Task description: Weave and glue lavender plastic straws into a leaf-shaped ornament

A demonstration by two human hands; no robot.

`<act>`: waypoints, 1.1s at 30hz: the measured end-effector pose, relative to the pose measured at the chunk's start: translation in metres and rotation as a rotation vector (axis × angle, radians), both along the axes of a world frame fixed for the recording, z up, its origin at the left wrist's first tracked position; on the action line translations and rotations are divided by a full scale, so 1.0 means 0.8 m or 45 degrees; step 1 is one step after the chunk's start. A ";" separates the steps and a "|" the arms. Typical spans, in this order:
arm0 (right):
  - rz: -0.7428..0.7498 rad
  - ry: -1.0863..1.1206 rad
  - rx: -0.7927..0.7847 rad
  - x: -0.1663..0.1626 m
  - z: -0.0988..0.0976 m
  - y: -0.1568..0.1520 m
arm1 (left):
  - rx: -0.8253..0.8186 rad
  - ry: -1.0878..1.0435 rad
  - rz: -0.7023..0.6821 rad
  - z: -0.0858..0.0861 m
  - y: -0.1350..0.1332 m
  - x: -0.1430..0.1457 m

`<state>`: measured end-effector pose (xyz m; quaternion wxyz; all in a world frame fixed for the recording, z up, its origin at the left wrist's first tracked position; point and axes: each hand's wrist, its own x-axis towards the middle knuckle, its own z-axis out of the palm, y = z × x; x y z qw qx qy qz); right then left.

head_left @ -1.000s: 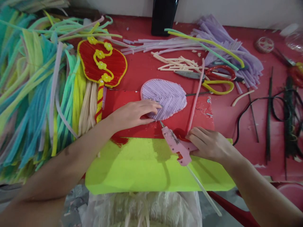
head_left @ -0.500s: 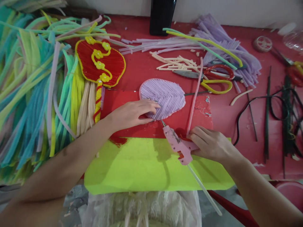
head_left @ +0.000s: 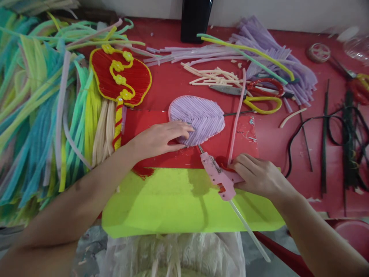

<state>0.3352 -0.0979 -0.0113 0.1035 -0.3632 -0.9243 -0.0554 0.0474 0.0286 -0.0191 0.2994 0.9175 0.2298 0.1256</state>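
Left hand: fingers stretched flat on the near edge of lilac woven leaf, gripping nothing.
Right hand: fingers closed around pink glue gun, nozzle at the leaf's near rim, clear glue stick jutting from the rear.
Lilac woven leaf: flat on red sheet, atop red surface, just behind yellow-green foam sheet.
Pink strip: beside the leaf, running back from right hand.
Scissors, red-and-yellow fan: farther back.

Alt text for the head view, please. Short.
The right hand holds a pink glue gun, its nozzle at the edge of a purple woven oval that the left hand presses onto a red sheet. Scissors and heaps of coloured strips lie around them.
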 end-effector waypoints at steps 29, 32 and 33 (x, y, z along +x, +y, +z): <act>-0.064 -0.008 -0.019 0.009 0.000 -0.003 | 0.026 -0.048 -0.015 -0.001 0.000 0.000; -0.059 -0.009 -0.016 0.009 0.001 -0.002 | 0.011 -0.045 -0.007 -0.001 0.000 0.000; -0.055 -0.009 -0.012 0.009 0.002 -0.002 | 0.010 -0.040 -0.005 -0.001 0.000 0.000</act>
